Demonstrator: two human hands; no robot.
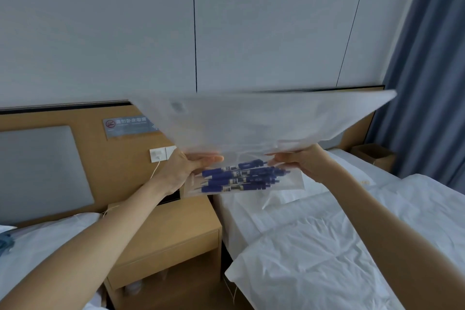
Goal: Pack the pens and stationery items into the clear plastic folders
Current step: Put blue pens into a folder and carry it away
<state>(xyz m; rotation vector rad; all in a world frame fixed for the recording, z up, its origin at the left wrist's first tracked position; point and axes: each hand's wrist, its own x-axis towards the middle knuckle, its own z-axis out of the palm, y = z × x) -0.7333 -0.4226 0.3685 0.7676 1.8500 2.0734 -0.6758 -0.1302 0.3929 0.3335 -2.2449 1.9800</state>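
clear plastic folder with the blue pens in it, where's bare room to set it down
The wooden nightstand top, between the two beds and below the clear plastic folder of blue pens, is bare. The rumpled white bed on the right offers wide open sheet. Both hands, left and right, are occupied holding the folder.

A wooden nightstand is sitting between two white beds, a blue curtain hanging at the right.

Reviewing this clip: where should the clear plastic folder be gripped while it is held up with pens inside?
Probably by its lower edge, from both sides, as the left hand and right hand do now. The blue pens have gathered low in the clear plastic folder, so gripping beside them carries the weight; the sheet above looks thin and floppy.
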